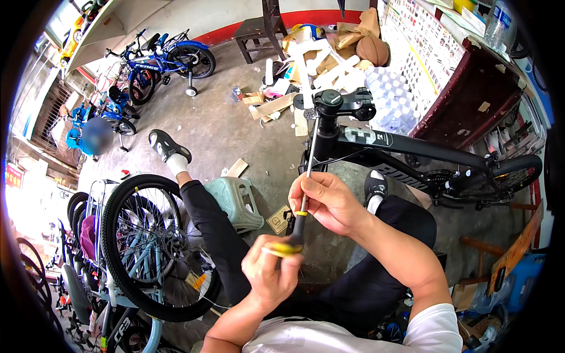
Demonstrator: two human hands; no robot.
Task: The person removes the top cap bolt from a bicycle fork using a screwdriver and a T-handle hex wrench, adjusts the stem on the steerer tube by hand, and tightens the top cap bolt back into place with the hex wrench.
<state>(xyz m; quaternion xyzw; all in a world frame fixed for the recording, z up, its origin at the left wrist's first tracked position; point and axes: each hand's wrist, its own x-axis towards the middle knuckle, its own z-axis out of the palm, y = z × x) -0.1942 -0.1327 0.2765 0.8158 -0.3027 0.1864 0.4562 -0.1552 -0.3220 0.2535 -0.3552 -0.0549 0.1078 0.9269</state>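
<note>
At frame centre, the left hand [271,272] grips a long tool [301,222] by its handle [283,249]; the right hand [331,203] pinches its shaft [313,147]. Best keep these 2 holds aligned beside the black bike [429,153], right of centre.

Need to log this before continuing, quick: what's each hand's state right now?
Left hand: closed, holding the tool handle.
Right hand: closed, fingers pinching the tool shaft.

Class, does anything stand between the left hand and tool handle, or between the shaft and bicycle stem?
Nothing visible: the left hand is on the handle, and above the right hand the silver shaft runs clear toward the black stem.
</note>
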